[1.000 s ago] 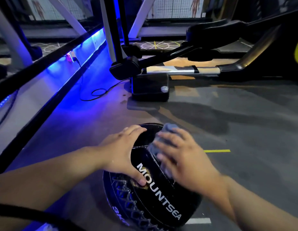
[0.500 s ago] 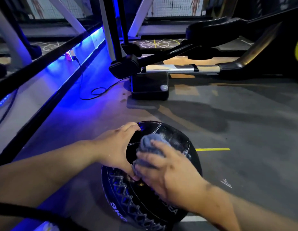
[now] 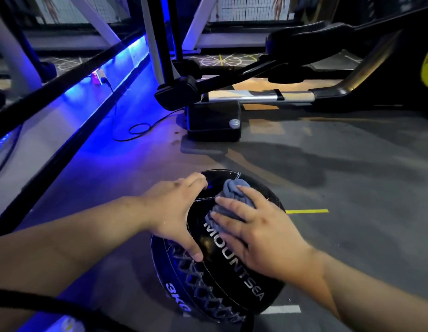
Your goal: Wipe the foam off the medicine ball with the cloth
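Pressing cloth (image 3: pixel 228 195) on medicine ball (image 3: pixel 215 267), right hand (image 3: pixel 258 233) grip flat, left hand (image 3: pixel 174 212) cupping edge, open floor (image 3: pixel 351 178) right

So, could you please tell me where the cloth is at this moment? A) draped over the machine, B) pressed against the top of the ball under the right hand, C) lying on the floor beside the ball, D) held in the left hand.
B: the right hand presses the bunched grey cloth onto the top of the medicine ball, while the left hand steadies the ball bare.
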`<move>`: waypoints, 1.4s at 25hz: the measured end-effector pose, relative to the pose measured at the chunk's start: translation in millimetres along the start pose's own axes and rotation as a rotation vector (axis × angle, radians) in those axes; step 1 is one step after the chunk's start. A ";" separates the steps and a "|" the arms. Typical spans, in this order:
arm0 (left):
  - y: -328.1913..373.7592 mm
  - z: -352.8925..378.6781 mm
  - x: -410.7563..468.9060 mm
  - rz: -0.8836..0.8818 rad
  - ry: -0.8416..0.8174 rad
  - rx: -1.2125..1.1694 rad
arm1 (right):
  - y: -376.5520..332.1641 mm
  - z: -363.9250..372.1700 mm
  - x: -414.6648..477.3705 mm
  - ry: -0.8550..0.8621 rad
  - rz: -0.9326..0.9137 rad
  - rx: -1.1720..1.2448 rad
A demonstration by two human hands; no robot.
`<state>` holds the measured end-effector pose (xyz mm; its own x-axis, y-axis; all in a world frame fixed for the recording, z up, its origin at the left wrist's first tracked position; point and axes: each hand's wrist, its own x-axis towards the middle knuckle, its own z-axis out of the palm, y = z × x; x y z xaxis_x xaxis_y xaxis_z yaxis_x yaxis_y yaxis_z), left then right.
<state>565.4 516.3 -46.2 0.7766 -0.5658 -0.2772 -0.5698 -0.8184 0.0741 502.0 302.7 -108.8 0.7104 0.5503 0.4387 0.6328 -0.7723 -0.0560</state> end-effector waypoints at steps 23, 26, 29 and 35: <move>-0.3 -6.7 8.3 -0.073 -0.052 0.012 | 15.4 16.7 -35.6 0.276 0.283 0.120; -9.6 2.1 2.2 -0.060 -0.054 0.060 | -19.7 22.4 -52.6 0.242 -0.106 0.049; -10.5 5.1 0.2 -0.059 -0.055 0.078 | 22.2 24.7 -51.7 0.265 -0.094 0.023; -3.9 4.9 5.0 -0.025 -0.042 0.165 | 42.7 39.0 -69.9 0.387 0.750 0.298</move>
<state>570.2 517.2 -52.6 0.7814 -0.5377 -0.3167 -0.5892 -0.8028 -0.0908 491.4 243.6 -176.8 0.8498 -0.2535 0.4621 0.1358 -0.7419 -0.6567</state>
